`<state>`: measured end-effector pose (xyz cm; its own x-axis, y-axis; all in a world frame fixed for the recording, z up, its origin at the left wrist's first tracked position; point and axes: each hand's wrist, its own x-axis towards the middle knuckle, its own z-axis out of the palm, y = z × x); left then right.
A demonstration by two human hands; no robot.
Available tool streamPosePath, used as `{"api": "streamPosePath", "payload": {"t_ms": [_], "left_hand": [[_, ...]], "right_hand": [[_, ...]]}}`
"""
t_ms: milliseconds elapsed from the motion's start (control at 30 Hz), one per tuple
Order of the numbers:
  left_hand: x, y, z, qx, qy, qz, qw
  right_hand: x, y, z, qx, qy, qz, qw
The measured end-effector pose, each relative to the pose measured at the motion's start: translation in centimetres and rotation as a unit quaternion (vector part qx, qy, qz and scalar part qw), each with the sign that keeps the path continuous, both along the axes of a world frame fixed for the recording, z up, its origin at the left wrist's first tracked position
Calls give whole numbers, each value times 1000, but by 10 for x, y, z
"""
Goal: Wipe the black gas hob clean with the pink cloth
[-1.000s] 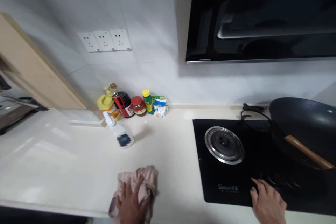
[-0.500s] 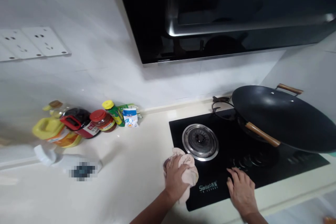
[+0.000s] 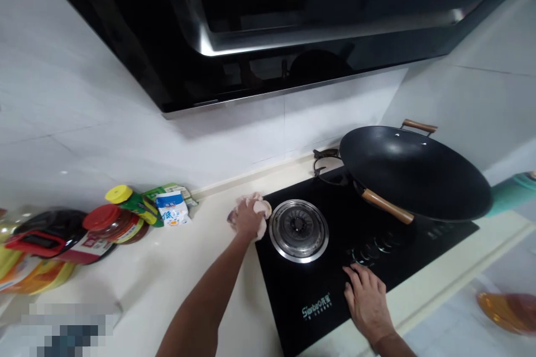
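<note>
My left hand (image 3: pixel 248 220) presses a pale pink cloth (image 3: pixel 262 206) down on the counter, at the back left corner of the black glass cooktop (image 3: pixel 288 295). Its fingers are bent over the cloth, which bunches out on both sides. To the right of that hand is the round metal burner (image 3: pixel 298 231), with no pot support over it. My right hand (image 3: pixel 367 300) rests on the cooktop's front edge, fingers lightly spread and nothing in them. Just beyond its fingertips are the control knobs (image 3: pixel 372 250).
A large black wok (image 3: pixel 414 173) with wooden handles sits over the right side of the cooktop. Behind it lies a pot support (image 3: pixel 329 167). Seasoning jars (image 3: pixel 115 224), bottles and a white-blue packet (image 3: pixel 172 209) line the wall at left. A range hood (image 3: pixel 268 61) hangs overhead.
My left hand has pushed the cloth from the cooktop's front left edge back toward the wall. My right hand stays at the front edge. The view has swung to the right.
</note>
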<state>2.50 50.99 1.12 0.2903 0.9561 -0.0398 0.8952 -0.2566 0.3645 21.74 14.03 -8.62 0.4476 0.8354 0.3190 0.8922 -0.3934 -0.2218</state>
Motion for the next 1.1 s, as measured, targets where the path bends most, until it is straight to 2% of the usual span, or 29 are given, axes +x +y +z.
{"api": "streamPosePath", "payload": {"t_ms": [100, 167, 300, 367, 467, 600, 733, 833, 900, 1000, 1100], "left_hand": [[24, 26, 9, -5, 9, 9, 1000], [37, 32, 13, -6, 14, 15, 1000], [42, 16, 11, -4, 17, 10, 1000], [34, -4, 6, 1, 14, -7, 1000], [13, -48, 0, 3, 9, -30, 1000], [-17, -131, -5, -1, -2, -61, 998], [-36, -223, -14, -16, -18, -138, 990], [-38, -268, -23, -32, -35, -182, 982], [-38, -281, -26, -58, -47, -207, 975], [-50, -282, -22, -104, -34, -246, 963], [-97, -263, -21, -65, -9, -257, 964]], "right_hand": [[-1, 1, 4, -11, -2, -3, 1000], [-1, 2, 6, -16, -1, -1, 1000], [0, 2, 13, -17, 2, 1, 1000], [0, 2, 16, -17, 3, -2, 1000], [-1, 2, 19, -19, 8, -2, 1000], [-2, 3, 20, -16, 9, -4, 1000], [-1, 5, 18, -6, 5, -7, 1000], [-1, 7, 17, 2, -3, -4, 1000], [-2, 8, 18, 4, -5, -2, 1000], [-4, 7, 21, 2, -8, -1, 1000], [-4, 9, 24, 3, -3, -6, 1000]]}}
